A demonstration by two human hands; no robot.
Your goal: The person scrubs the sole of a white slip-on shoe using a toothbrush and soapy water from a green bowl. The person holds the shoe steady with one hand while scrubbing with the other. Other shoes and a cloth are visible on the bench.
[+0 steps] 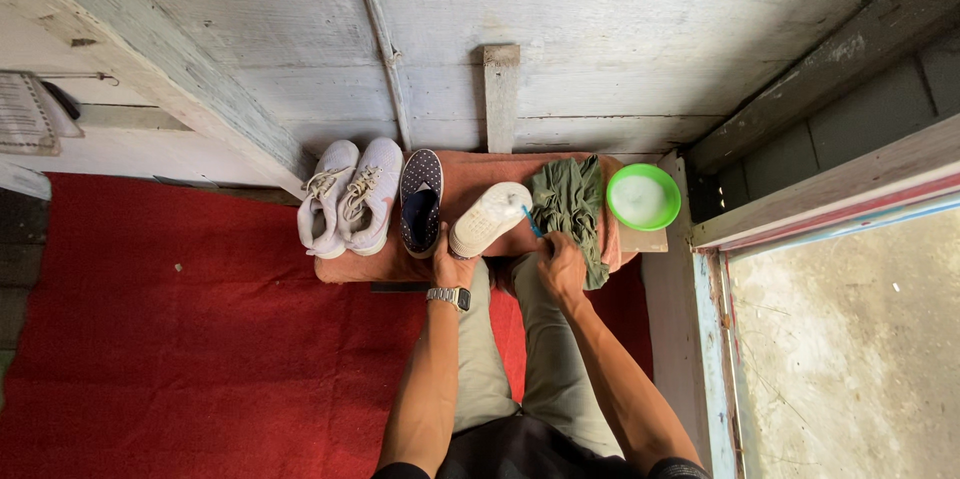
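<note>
White shoe (489, 219) lies sole-up on the low bench (640, 239), its long axis slanting up and right from my left hand (453, 267) clasping its heel, while my right hand (560, 264) pinches a blue brush (531, 222) beside its toe.

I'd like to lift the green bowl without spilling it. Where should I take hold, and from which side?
Probably by the rim of the green bowl, two-handed from its right and near sides. It sits upright at the bench's right end holding something whitish, with the green cloth crowding its left and the plank wall behind.
</note>
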